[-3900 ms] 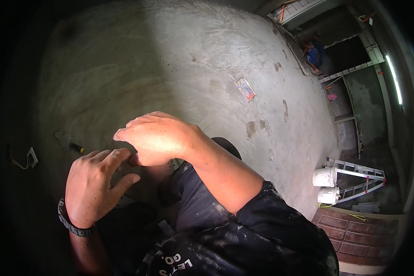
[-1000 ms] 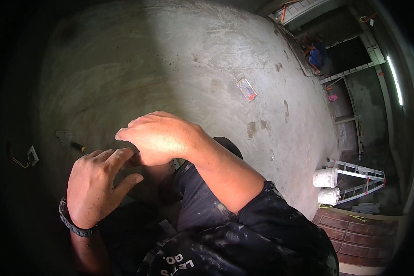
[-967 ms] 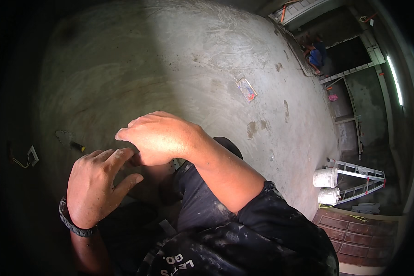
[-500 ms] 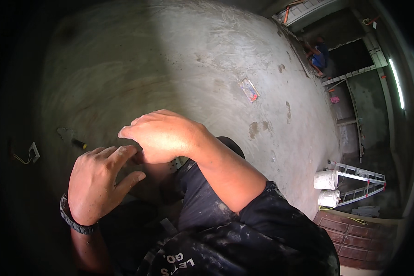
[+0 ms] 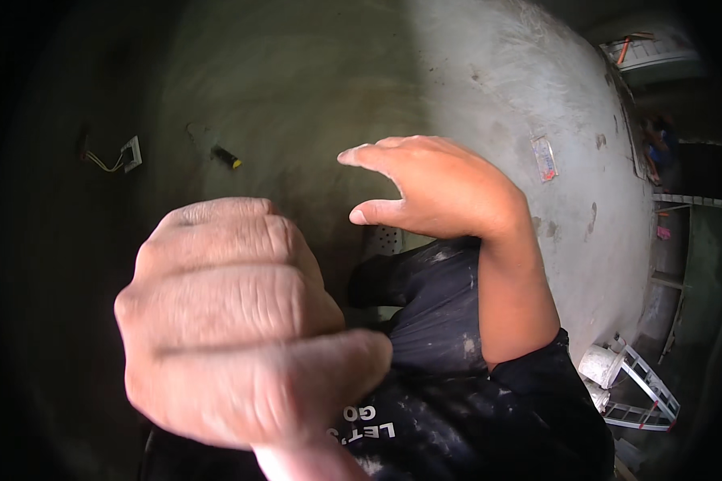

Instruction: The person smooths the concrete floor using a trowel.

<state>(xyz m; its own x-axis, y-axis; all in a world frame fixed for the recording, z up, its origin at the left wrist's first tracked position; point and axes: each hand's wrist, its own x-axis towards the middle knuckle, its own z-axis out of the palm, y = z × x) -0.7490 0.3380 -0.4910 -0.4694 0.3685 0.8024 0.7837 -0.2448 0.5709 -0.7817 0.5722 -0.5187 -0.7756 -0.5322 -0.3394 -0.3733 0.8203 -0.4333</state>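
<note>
My left hand [image 5: 225, 313] is raised close to the camera, large and slightly blurred. Its fingers are curled into a fist, knuckles up, with the thumb stretched toward the right. The inside of the fist is hidden, and nothing sticks out of it. My right hand [image 5: 433, 184] hangs farther off, above my bent knee, its fingers and thumb apart and nothing between them. Beyond the left hand, a short dark tool handle with a yellow end [image 5: 227, 157] lies on the grey surface. My dark trousers [image 5: 429, 309] are spotted with pale dust.
A white switch frame [image 5: 131, 154] with loose wires is at the left. On the grey cement surface lies a flat printed packet [image 5: 544, 158]. White buckets [image 5: 601, 365] and a metal ladder [image 5: 650, 381] are at the lower right. Another person [image 5: 658, 148] is at the far right.
My left hand has come up toward the camera and its fingers have curled closed. My right hand has drawn apart to the right and opened. The whole view has shifted.
</note>
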